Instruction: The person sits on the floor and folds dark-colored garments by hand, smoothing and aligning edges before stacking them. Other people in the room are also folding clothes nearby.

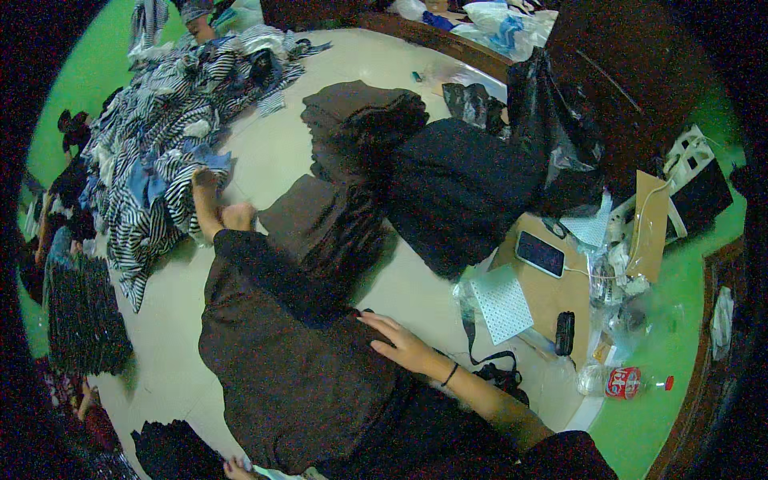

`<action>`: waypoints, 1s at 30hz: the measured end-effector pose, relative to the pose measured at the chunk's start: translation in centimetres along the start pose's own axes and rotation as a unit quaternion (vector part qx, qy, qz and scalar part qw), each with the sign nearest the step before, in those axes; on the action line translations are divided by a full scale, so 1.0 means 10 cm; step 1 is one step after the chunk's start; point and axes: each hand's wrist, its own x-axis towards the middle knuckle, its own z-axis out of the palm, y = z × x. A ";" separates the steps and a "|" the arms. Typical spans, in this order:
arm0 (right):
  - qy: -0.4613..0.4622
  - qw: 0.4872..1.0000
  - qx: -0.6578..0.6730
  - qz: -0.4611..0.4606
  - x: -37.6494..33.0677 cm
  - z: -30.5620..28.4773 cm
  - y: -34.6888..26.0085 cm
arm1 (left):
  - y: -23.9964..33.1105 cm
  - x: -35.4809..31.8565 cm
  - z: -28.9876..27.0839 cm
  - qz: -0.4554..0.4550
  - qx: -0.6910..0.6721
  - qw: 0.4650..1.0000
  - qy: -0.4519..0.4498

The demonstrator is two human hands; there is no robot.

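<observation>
Had right hand flat and loosely spread, with an open grip around nothing, on matte dark brown cloth laid broadly over a smooth pale surface, just beside a soft black fold. Saw, beyond, layered brown stacks, a plain black bundle and crinkled glossy plastic; at left, a rumpled striped heap. Couldn't identify the left hand or tell the state of its grip; couldn't place the blurred bare skin near the fold's far end; lost the cloth's right edge among dark fabric
</observation>
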 end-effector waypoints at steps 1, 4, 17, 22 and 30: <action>0.012 1.000 -0.018 0.003 -0.07 -0.03 0.09 | 0.09 0.08 -0.01 0.036 0.008 0.999 0.010; 0.173 0.960 -0.182 0.123 -0.26 -0.19 0.37 | 0.30 0.29 0.19 0.170 0.026 0.985 -0.001; 0.148 0.796 -0.456 0.370 -1.31 -1.28 1.16 | 1.09 -0.78 1.35 0.361 0.059 0.871 -0.328; 0.134 0.787 -0.436 0.415 -1.62 -1.51 1.05 | 1.12 -1.11 1.43 0.365 0.104 0.825 -0.419; 0.241 0.881 -0.349 0.207 -0.90 -1.12 0.80 | 0.87 -1.16 1.51 0.480 0.191 0.757 -0.401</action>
